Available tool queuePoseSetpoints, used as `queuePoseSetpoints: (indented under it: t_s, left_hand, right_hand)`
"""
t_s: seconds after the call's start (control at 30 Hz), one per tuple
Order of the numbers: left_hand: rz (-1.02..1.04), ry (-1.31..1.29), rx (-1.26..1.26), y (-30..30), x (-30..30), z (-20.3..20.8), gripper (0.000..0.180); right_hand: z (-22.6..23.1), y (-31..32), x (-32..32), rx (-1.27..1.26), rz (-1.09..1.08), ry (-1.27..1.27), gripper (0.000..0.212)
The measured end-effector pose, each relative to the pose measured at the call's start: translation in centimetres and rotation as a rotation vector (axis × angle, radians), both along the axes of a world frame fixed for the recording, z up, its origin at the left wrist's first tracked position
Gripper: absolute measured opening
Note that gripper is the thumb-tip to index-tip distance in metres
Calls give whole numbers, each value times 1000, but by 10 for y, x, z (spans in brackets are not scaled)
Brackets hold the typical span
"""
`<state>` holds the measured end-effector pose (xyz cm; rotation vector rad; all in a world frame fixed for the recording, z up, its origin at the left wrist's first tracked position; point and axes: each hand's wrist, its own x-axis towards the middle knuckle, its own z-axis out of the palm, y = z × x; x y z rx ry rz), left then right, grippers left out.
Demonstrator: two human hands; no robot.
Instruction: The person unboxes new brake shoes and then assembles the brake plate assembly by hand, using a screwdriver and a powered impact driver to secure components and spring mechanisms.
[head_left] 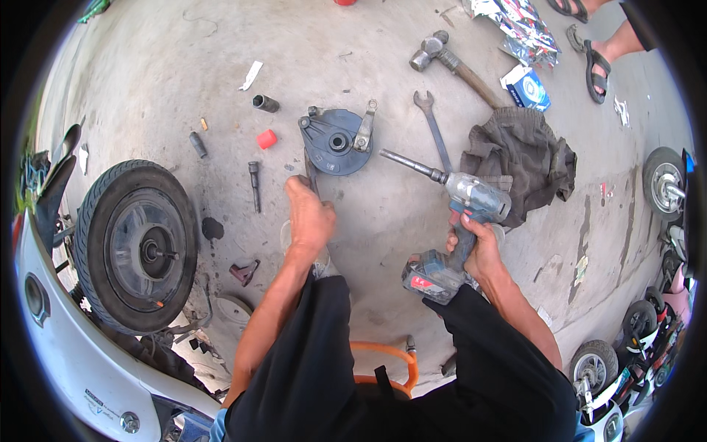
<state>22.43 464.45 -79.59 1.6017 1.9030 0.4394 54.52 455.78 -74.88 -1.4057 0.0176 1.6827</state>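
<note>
Concrete floor (184,66), grey, stained, littered with paper scraps; workshop yard with scooters parked at the right rim.

Far left: white scooter body panel (81,376), glossy plastic, and beside it a black rubber scooter wheel with dark metal hub (136,247), axle stub sticking out.

Loose on the floor: small black steel sockets (266,103), a red plastic cap (266,138), a dark extension bit (254,184).

Left hand (309,217) is closed around a slim steel wrench (311,173), its tip touching the lower edge of the round dark-grey metal brake drum plate (336,144), which lies flat on the floor just ahead, lever arm on its right side.

Right hand (479,250) grips the handle of the grey-and-blue cordless impact wrench (471,202), long steel socket shaft pointing toward the plate, not touching it.

Judgement: plate is being steadied before driving a fastener; shaft needs lining up on the centre boss.

Right: open-end spanner (434,129), wooden-handled hammer (453,62), crumpled brown rag (523,158).
</note>
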Motion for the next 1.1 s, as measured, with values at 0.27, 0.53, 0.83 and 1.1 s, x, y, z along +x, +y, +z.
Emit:
queuePoseSetpoints:
  t_s: [0.27,0.53,0.83,1.1]
  left_hand:
    - [478,-919,-594,2,-43,64,26]
    - [43,-881,-740,-6,-40,92,53]
    - [67,-893,-848,25,-29,98,56]
    - [34,-716,-871,44,-15,126,55]
  right_hand:
    - [5,7,-7,-11,14,39,33]
    - [11,8,1,-10,-13,46,39]
    - [11,2,3,-4,25,45,43]
    - [5,1,8,-18,54,86,46]
